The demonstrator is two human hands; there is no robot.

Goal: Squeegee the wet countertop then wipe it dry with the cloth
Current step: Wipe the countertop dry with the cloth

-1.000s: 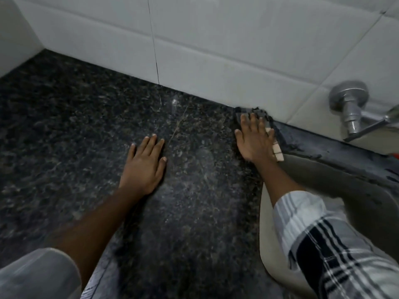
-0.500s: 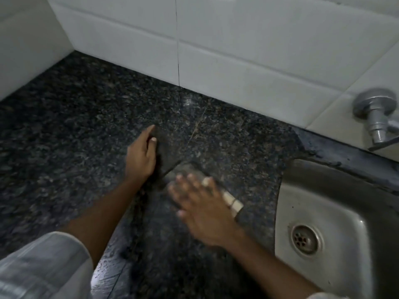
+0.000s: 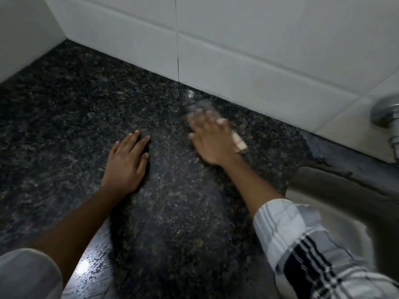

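The dark speckled granite countertop [image 3: 71, 117] fills the view and shines wet near the front edge. My right hand [image 3: 210, 140] lies blurred and flat on top of a small dark squeegee [image 3: 238, 143], pressing it to the counter close to the back wall; a pale part of the tool shows at the hand's right side and its dark blade pokes out beyond the fingertips. My left hand [image 3: 127, 162] rests palm down on the granite to the left, fingers spread, holding nothing. No cloth is in sight.
White wall tiles [image 3: 248, 50] run along the back and the left corner. A steel sink [image 3: 336, 190] is sunk into the counter at the right, with a chrome tap fitting [image 3: 386, 111] on the wall above it.
My right hand has swept the squeegee from the counter's middle back toward the wall and to the right. My left hand has flattened from its edge onto its palm.
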